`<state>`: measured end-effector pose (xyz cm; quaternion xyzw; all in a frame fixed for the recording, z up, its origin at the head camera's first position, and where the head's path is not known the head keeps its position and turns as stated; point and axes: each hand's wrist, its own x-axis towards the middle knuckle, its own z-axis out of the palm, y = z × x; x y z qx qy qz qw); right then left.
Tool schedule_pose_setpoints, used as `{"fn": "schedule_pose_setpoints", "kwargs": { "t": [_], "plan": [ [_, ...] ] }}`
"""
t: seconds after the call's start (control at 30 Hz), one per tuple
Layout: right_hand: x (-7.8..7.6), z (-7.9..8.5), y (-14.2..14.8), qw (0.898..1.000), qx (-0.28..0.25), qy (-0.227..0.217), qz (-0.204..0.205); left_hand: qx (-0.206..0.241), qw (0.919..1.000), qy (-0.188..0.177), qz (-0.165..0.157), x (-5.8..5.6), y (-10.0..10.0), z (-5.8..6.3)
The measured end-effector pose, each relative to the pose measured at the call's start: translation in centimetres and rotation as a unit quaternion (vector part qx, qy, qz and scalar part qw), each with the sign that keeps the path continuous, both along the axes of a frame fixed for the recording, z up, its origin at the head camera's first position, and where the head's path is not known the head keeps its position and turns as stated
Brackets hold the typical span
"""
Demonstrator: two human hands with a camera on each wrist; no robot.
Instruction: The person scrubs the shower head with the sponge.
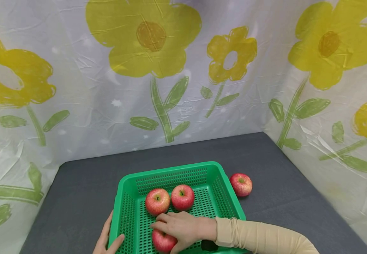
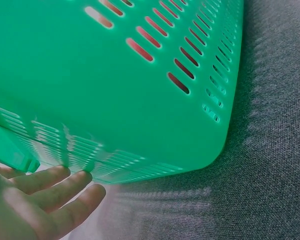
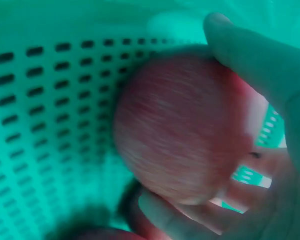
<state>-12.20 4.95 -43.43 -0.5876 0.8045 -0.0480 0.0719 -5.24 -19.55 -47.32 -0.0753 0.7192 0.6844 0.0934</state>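
In the head view, a green plastic basket [image 1: 170, 171] with slotted walls holds three red apples. My right hand [image 1: 183, 225] reaches over its near right side and grips the nearest apple [image 1: 162, 241] from above. The right wrist view shows this apple [image 3: 180, 125] between thumb and fingers, close to the slotted basket wall [image 3: 60, 100]. Just beyond it sit two more apples, one on the left [image 1: 157, 201] and one on the right [image 1: 182, 197]. My left hand [image 1: 107, 240] holds the basket's left side, thumb over the rim and fingers [image 2: 65, 195] along the outer wall.
Outside the basket, one more apple [image 1: 241, 184] lies against its right side on the dark grey table [image 1: 85, 190]. A white curtain [image 1: 85, 106] with yellow flowers stands along the table's back and sides.
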Motion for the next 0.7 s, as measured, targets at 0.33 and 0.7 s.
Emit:
{"fn": "schedule_pose_setpoints", "kwargs": {
  "t": [0.33, 0.7],
  "plan": [
    [-1.0, 4.7, 3.2, 0.991, -0.122, 0.005, -0.049, -0.019, 0.9996, 0.018, 0.004, 0.0, 0.2, -0.2],
    [-3.4, 7.2, 12.7, 0.932, -0.254, 0.005, -0.257, -0.018, 0.9998, 0.013, 0.002, 0.0, -0.1, 0.1]
  ]
}}
